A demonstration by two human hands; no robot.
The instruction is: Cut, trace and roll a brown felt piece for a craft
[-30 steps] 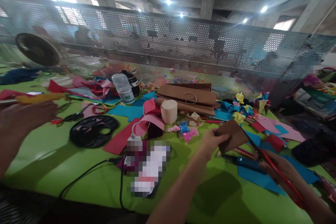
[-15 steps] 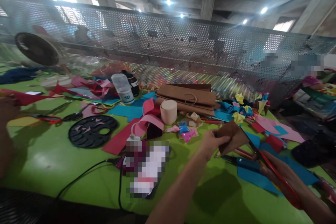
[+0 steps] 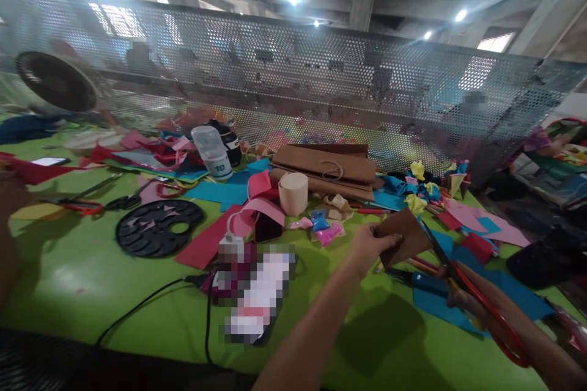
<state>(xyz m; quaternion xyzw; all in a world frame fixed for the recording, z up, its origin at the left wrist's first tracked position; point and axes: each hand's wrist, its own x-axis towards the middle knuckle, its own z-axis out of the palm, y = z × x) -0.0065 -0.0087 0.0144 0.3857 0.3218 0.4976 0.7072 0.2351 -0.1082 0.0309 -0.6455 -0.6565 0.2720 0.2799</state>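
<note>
My left hand (image 3: 367, 246) pinches a brown piece of paper (image 3: 406, 235) and holds it just above the green table (image 3: 110, 287). My right hand (image 3: 477, 302) grips red-handled scissors (image 3: 477, 299), whose dark blades point up to the paper's right edge. Under both hands lie a blue sheet (image 3: 458, 311) and a dark blue pen-like tool (image 3: 424, 283).
A black round palette (image 3: 158, 228), a beige roll (image 3: 293, 193), folded brown paper bags (image 3: 328, 168), a white bottle (image 3: 211, 153), scissors (image 3: 123, 200) and coloured scraps cover the table. A black cable (image 3: 151, 302) runs near the front edge. Another person's arm (image 3: 9, 238) shows at left. A perforated metal screen (image 3: 293, 85) stands behind.
The other person's hand at left has pulled back with its yellow piece. My scissors have shifted slightly up against the brown paper's edge.
</note>
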